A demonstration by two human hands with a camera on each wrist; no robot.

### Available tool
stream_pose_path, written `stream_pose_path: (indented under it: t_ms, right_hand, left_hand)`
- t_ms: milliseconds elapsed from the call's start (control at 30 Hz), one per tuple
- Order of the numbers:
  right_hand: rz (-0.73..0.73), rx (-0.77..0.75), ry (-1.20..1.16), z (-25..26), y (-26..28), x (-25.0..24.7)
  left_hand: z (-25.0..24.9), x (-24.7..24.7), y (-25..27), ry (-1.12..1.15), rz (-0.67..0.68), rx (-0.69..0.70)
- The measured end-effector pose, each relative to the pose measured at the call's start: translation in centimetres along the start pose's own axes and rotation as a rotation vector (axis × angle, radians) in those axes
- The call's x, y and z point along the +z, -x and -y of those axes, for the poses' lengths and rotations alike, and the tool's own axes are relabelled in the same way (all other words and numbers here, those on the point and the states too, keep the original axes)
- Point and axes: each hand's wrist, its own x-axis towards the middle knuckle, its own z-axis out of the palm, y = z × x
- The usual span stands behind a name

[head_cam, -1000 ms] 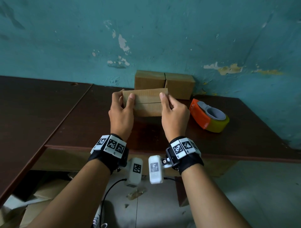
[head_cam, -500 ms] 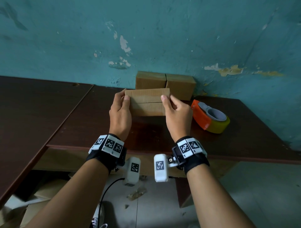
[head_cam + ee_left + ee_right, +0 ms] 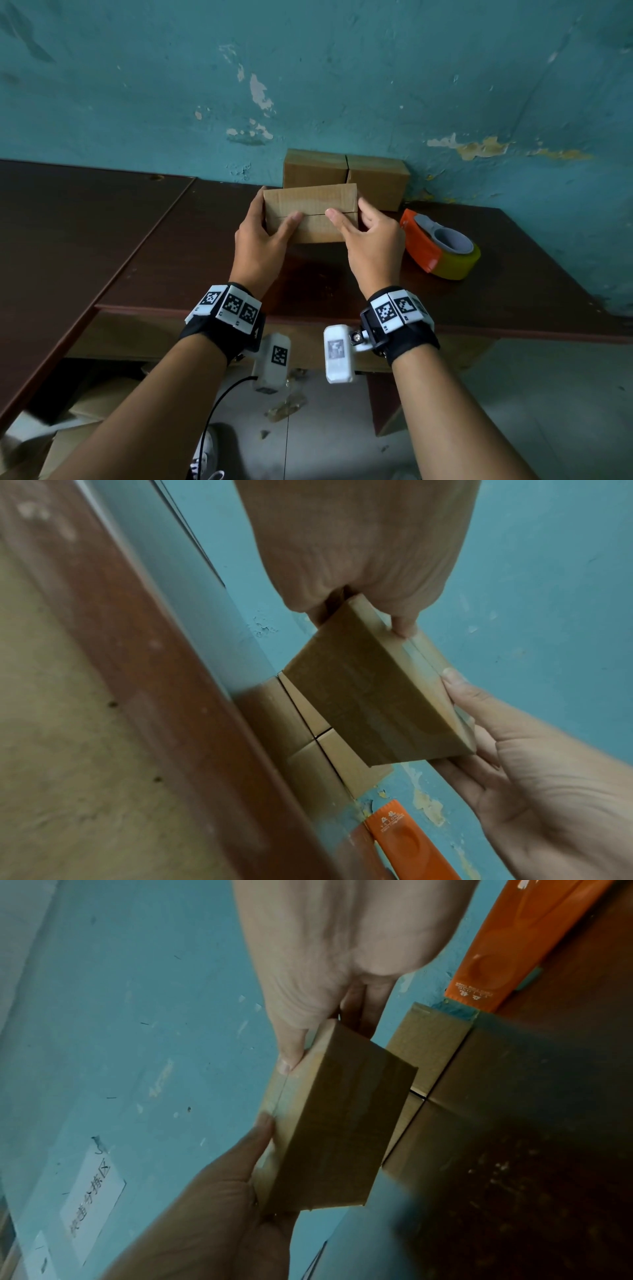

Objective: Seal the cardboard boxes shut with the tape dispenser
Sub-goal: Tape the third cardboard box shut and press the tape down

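Observation:
A small brown cardboard box (image 3: 310,205) (image 3: 373,704) (image 3: 339,1118) is held above the dark table (image 3: 191,260), its flap seam facing me. My left hand (image 3: 262,233) grips its left end, thumb on the seam. My right hand (image 3: 371,240) grips the right end, thumb also on the seam. Two more cardboard boxes (image 3: 346,173) stand side by side against the wall behind it. An orange tape dispenser (image 3: 440,248) with a yellowish roll lies on the table to the right of my right hand, untouched.
The teal wall (image 3: 342,85) rises right behind the boxes. A second dark table (image 3: 61,222) adjoins on the left. Flattened cardboard (image 3: 68,442) and a cable (image 3: 212,418) lie on the floor below the table edge.
Both hands lifted and tilted the held box toward me; the thumbs slid inward along the seam. The view shifted slightly.

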Motion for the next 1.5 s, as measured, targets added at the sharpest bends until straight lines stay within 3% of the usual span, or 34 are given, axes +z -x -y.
stream_pose_path:
  t_ms: [233,400,600,833,1067,1200,1333,1500]
  right_hand:
    - [-0.002,0.001,0.091,0.2,0.1,0.2]
    - [0.008,0.060,-0.004,0.2,-0.6,-0.8]
    - [0.036,0.141,-0.133,0.2,-1.2,-1.1]
    - [0.045,0.235,-0.268,-0.8,-2.0,-1.4]
    - [-0.018,0.171,-0.103,-1.9,-3.0,-2.2]
    - [0.036,0.157,-0.025,-1.5,-3.5,-2.8]
    - [0.131,0.240,-0.007,-2.0,-4.0,-2.6]
    - [0.255,0.312,-0.022,-2.3,-4.2,-2.5]
  left_hand:
    - [0.2,0.5,0.2,-0.078,-0.029,-0.029]
    - [0.5,0.3,-0.5,0.111,-0.008,-0.067]
    - [-0.5,-0.2,-0.6,0.272,-0.076,-0.131]
    - [-0.5,-0.5,-0.6,0.325,0.011,-0.087]
    - [-0.4,-0.1,-0.2,0.245,0.162,-0.112]
    - [-0.3,0.2,0.1,0.264,0.209,-0.164]
    - [-0.3,0.6,0.4,0.138,0.226,-0.124]
    - [-0.3,0.6,0.6,0.110,0.215,-0.182]
